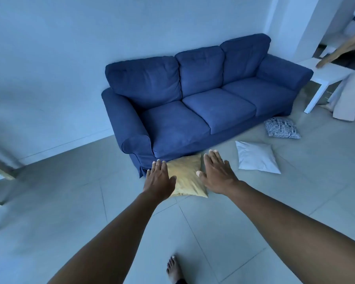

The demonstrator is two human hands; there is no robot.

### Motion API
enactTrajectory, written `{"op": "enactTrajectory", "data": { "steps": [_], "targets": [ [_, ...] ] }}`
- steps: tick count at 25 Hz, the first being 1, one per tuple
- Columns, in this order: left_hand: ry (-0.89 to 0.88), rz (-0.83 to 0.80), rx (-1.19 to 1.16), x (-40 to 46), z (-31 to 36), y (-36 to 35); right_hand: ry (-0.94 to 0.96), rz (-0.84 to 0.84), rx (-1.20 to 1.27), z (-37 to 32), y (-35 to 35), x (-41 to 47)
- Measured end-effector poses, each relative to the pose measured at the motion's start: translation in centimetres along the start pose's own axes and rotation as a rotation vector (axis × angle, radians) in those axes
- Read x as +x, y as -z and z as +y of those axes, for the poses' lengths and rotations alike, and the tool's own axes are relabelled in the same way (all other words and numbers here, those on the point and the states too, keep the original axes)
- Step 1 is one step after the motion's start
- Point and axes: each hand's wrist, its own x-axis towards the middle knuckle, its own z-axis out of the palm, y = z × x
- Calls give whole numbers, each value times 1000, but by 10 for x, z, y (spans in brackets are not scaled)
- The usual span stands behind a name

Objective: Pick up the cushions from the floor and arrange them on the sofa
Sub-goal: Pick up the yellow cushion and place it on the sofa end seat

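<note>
I have both hands out flat and empty, fingers spread, over the square yellow fabric cushion (184,177) lying on the pale tiled floor (254,212) against the front left corner of the blue three-seat fabric sofa (197,103). My left hand (159,178) covers its left edge and my right hand (217,173) its right edge. I cannot tell whether either touches it. A plain white cushion (256,157) and a dark patterned cushion (282,128) lie on the floor further right.

Pretty dim with a heavy blue cast, soft shadows, wide-angle bending at the edges, slight blur overall.
</note>
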Motion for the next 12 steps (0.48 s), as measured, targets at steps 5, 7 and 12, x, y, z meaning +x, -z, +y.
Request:
{"op": "enactTrajectory", "data": {
  "steps": [5,7,12],
  "targets": [
    [35,-88,-31,77,-36,-12,-47,-77,24,-13,-11,86],
    [23,-115,-33,103,-43,-13,-61,-93,14,-17,-19,107],
    [1,-137,-41,144,-50,-16,-103,-131,20,-13,-30,142]
  ]
}}
